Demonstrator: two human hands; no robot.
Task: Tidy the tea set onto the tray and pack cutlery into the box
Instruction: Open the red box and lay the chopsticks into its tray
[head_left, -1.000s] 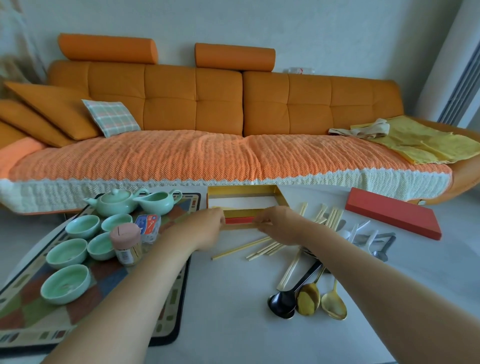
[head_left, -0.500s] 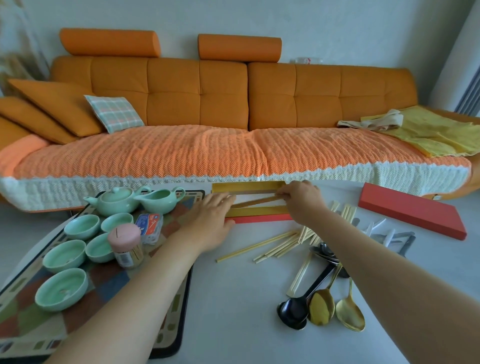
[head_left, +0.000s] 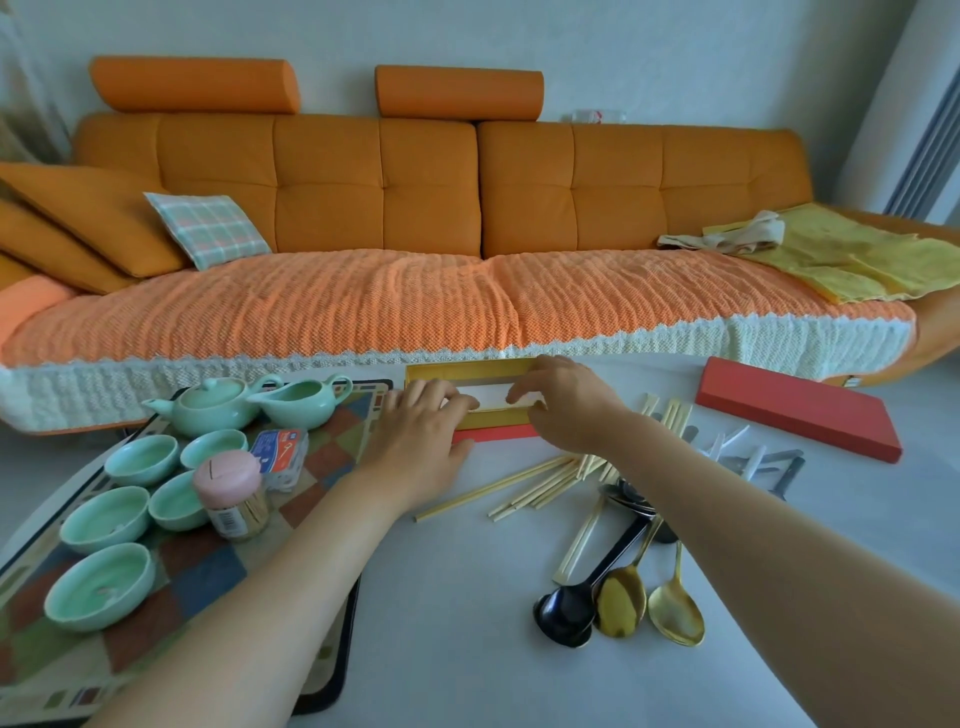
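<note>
Five pale-green teacups (head_left: 106, 517), one teapot (head_left: 210, 408), one pitcher (head_left: 301, 402), one toothpick jar (head_left: 234, 499) sat on one tray (head_left: 208, 566). Three long-handled spoons (head_left: 621, 605), one box (head_left: 467, 370), one red lid (head_left: 800, 415). Chopsticks (head_left: 540, 480) too heaped to count.

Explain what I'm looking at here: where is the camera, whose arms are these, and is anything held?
No machine here: a person wears one camera on the head, looking down at their own arms. The left hand and right hand reach into an open gold-lined box on a white table. The left lies fairly flat; whether the right pinches anything is hidden. Loose chopsticks and spoons lie nearby, a red lid farther right. A tray on the left carries a teapot, pitcher and cups.
</note>
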